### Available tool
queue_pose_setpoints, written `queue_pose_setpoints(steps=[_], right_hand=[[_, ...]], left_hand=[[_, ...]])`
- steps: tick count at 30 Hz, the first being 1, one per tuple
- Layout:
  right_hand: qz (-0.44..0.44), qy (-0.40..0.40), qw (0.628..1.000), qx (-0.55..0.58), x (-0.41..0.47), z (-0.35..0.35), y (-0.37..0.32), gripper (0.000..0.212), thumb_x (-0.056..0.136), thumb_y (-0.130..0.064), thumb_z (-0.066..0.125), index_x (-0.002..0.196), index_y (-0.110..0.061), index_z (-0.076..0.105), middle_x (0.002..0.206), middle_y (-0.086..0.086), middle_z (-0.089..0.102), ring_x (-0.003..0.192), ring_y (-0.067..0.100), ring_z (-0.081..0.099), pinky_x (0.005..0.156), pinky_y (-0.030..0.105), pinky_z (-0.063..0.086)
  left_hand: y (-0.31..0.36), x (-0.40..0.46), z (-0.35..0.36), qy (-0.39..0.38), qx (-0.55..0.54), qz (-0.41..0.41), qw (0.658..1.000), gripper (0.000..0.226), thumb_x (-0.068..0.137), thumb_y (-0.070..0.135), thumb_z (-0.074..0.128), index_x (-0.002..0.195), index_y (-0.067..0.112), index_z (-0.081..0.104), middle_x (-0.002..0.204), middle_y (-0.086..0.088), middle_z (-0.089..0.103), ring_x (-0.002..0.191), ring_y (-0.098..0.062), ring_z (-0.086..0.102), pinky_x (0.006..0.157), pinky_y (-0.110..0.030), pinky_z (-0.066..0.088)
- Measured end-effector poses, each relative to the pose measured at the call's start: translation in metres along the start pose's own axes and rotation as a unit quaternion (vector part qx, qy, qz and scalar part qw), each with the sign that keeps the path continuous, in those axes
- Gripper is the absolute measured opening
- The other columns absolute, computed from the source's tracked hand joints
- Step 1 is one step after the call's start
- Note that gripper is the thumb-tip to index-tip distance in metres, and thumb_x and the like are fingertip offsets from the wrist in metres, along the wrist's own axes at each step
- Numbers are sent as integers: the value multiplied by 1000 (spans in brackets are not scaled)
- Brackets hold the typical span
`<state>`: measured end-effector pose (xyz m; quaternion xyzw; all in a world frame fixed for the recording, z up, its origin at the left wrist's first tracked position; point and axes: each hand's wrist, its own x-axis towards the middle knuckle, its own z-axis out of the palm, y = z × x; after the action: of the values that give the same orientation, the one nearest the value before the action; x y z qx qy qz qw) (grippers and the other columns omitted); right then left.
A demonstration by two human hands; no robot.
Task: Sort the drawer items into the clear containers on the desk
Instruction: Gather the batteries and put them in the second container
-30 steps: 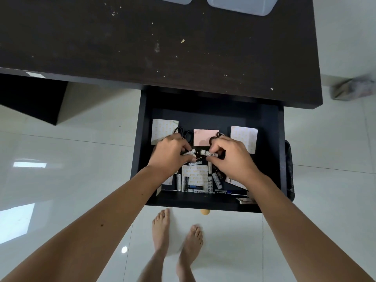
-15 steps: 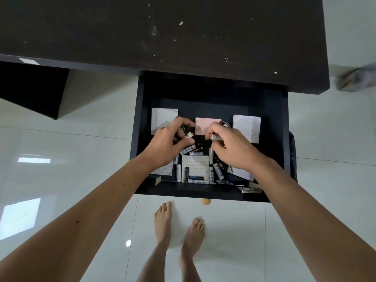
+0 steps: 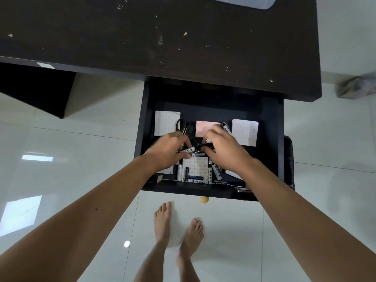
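The black drawer (image 3: 278,143) stands pulled out under the dark desk (image 3: 142,37). Inside lie several batteries (image 3: 196,154), white sticky-note pads (image 3: 166,123), a pink pad (image 3: 204,128) and black-handled scissors (image 3: 184,125). My left hand (image 3: 168,151) is curled over batteries at the drawer's middle, fingers closed around some of them. My right hand (image 3: 223,151) sits beside it, gripping several batteries, one sticking up past the knuckles (image 3: 226,128). A clear container (image 3: 244,2) shows at the desk's far edge.
More batteries (image 3: 189,175) and a white pad (image 3: 195,164) lie at the drawer's front. The drawer knob (image 3: 204,199) sticks out above my bare feet (image 3: 177,224). A black object (image 3: 289,159) hangs right of the drawer. White tiled floor surrounds the desk.
Both hands have stayed in the drawer's middle, shifting among the batteries. My fingers have closed tighter on them, and the scissors' handles are now uncovered behind my left hand.
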<state>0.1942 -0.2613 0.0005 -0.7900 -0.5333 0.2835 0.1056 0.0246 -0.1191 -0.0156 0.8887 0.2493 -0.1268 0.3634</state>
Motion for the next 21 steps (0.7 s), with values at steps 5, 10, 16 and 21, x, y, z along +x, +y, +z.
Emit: queue_pose_setpoints(steps=[5,10,16,21], right_hand=[[27,-42,992,114,-11,-9,4,12,103,-28,65,110,-28,56,96,-6,63,78,17,62,73,43,53],[35,-57,980,188,-16,-19,1,34,104,-18,59,128,-39,67,102,-3,74,84,17,69,77,35,55],[88,-27,980,179,-19,-22,13,14,97,-14,64,94,-27,69,82,-9,70,60,16,64,57,30,52],[47,-77,993,74,-23,-14,19,32,90,-25,80,120,-34,73,96,-14,65,80,8,62,74,29,53]], left_hand=[[0,-2,0,29,-42,11,999,17,96,24,77,109,18,68,98,12,57,86,-4,56,80,-22,48],[6,-4,-2,19,-114,-1,993,22,102,26,69,122,24,60,93,2,66,72,-14,63,71,-34,56],[9,-7,-5,21,-102,46,993,23,107,20,58,129,26,60,123,3,64,105,-12,65,92,-28,54],[16,-1,-5,3,-118,6,993,14,106,15,59,113,25,52,95,-4,67,75,-18,68,59,-26,55]])
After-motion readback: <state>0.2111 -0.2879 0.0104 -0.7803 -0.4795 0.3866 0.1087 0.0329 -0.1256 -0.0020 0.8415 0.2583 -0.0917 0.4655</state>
